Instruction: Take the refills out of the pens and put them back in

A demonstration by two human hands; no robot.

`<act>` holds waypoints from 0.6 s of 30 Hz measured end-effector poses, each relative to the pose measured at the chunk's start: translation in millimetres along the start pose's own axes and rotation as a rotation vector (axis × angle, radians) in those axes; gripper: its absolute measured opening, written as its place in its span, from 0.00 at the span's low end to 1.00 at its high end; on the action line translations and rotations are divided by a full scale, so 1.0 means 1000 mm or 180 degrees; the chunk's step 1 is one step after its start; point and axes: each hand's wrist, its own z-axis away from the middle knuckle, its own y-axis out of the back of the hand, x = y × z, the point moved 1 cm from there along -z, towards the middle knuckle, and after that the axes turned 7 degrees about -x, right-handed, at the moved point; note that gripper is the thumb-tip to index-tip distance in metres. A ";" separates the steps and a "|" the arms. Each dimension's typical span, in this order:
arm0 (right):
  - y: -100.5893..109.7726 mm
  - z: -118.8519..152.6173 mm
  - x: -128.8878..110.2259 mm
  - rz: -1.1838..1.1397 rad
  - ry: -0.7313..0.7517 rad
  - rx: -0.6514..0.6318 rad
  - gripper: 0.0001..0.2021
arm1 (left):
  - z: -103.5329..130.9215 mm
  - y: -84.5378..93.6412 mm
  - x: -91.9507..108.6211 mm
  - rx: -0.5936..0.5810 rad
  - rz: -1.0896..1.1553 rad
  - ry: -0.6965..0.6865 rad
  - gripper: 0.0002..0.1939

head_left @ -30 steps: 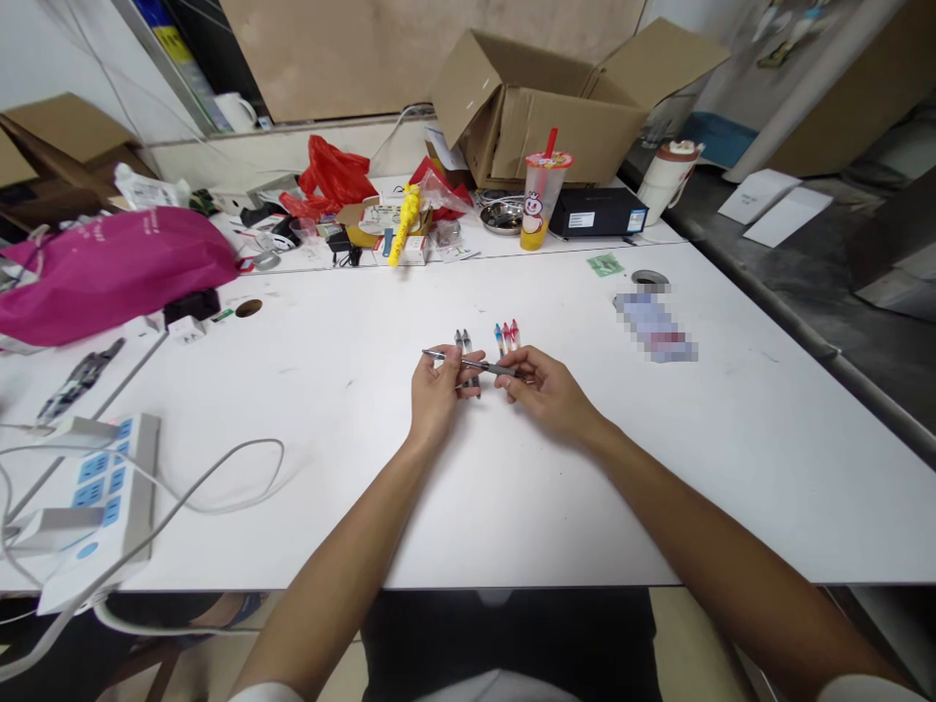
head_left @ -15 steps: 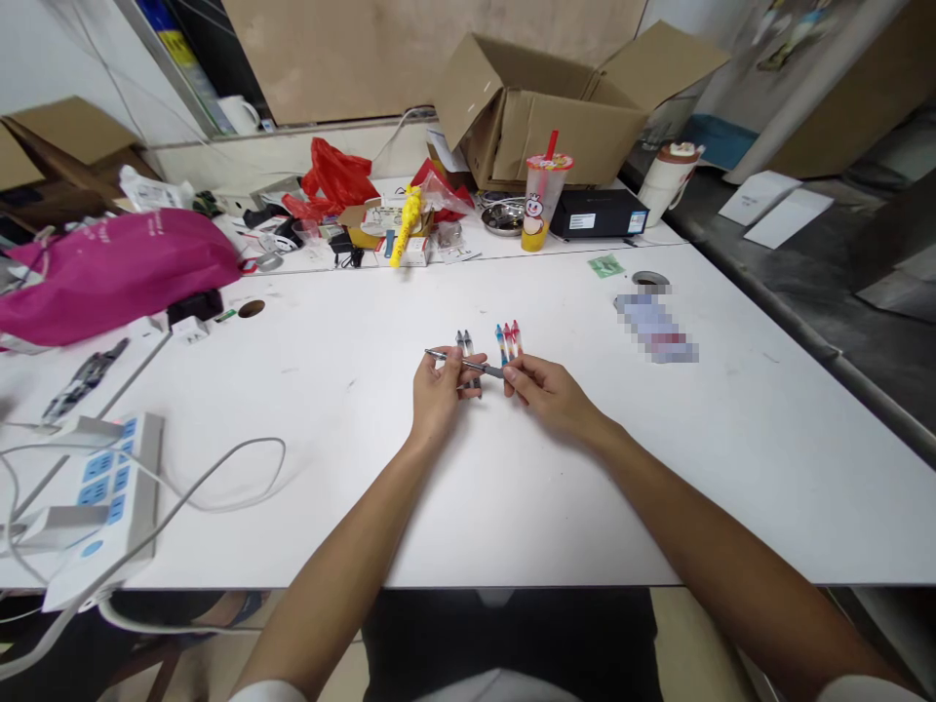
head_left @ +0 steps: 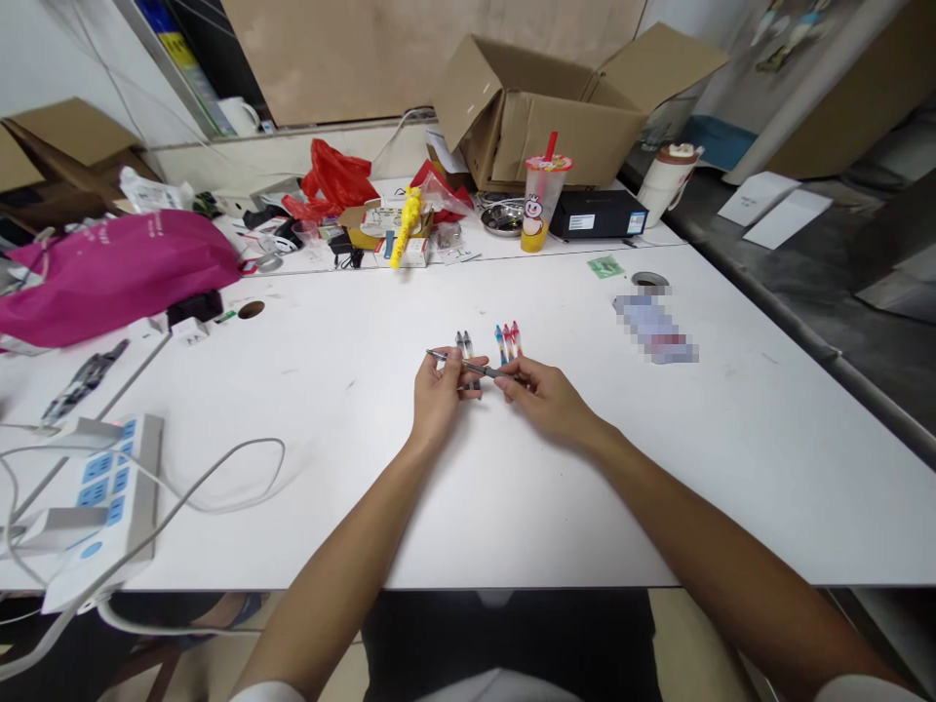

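Between my two hands a slim grey pen (head_left: 476, 368) lies slantwise above the white table. My left hand (head_left: 441, 388) pinches its left part with the thumb on top, other fingers partly extended beneath. The thumb and fingertips of my right hand (head_left: 545, 395) close on its right end, which they mostly cover. Behind my left hand rest two dark-tipped clear pens (head_left: 464, 341), their middles hidden by my fingers. Just beyond my right hand lie a blue pen (head_left: 501, 341) and two pink-red pens (head_left: 512, 337) side by side, lower ends hidden.
A power strip (head_left: 109, 487) with looping cables sits at the left, below a magenta bag (head_left: 132, 268). Along the back stand a drink cup (head_left: 541, 205) with a red straw, a black box (head_left: 600, 214) and an open cardboard box (head_left: 556, 136). A pixelated item (head_left: 656, 330) lies right.
My right hand has slid slightly left along the pen, its fingers now covering more of the right end. The left hand and the pens on the table look nearly unchanged.
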 end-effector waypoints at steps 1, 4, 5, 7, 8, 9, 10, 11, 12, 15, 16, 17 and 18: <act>0.000 0.000 0.000 0.0029 -0.0027 -0.0035 0.16 | 0.000 0.000 0.000 -0.0018 -0.0023 -0.0009 0.21; -0.001 0.000 0.000 -0.0007 -0.0004 0.0078 0.15 | -0.001 0.001 -0.001 -0.0045 -0.0059 -0.0031 0.21; -0.001 0.000 0.000 -0.0029 -0.0017 0.0080 0.15 | -0.001 0.001 -0.001 -0.0055 -0.0065 -0.0036 0.21; -0.001 0.000 0.000 -0.0138 -0.0188 -0.0118 0.17 | -0.001 0.002 0.000 -0.0122 -0.0077 -0.0051 0.21; -0.001 0.000 0.000 -0.0250 -0.0294 -0.0266 0.20 | 0.000 0.001 0.000 -0.0173 -0.0078 -0.0068 0.21; -0.001 0.000 0.000 -0.0390 -0.0375 -0.0396 0.22 | 0.000 0.001 0.001 -0.0228 -0.0071 -0.0088 0.21; -0.001 -0.001 0.000 -0.0527 -0.0417 -0.0480 0.24 | 0.000 0.001 0.002 -0.0276 -0.0054 -0.0109 0.21; -0.002 -0.001 -0.001 -0.0630 -0.0416 -0.0499 0.24 | 0.001 0.001 0.004 -0.0308 -0.0030 -0.0131 0.21; -0.002 -0.001 -0.001 -0.0674 -0.0374 -0.0456 0.23 | 0.001 0.000 0.004 -0.0317 -0.0006 -0.0155 0.21; -0.002 0.000 -0.004 -0.0500 -0.0189 -0.0198 0.19 | 0.002 0.001 0.005 -0.0263 0.0016 -0.0233 0.20; -0.002 0.000 -0.005 -0.0432 -0.0169 -0.0185 0.18 | 0.002 0.001 0.005 -0.0255 0.0007 -0.0251 0.20; -0.003 0.000 -0.005 -0.0400 -0.0179 -0.0238 0.18 | 0.001 0.001 0.005 -0.0267 -0.0006 -0.0259 0.19; -0.003 0.000 -0.005 -0.0411 -0.0210 -0.0337 0.18 | 0.001 0.002 0.004 -0.0298 -0.0016 -0.0263 0.19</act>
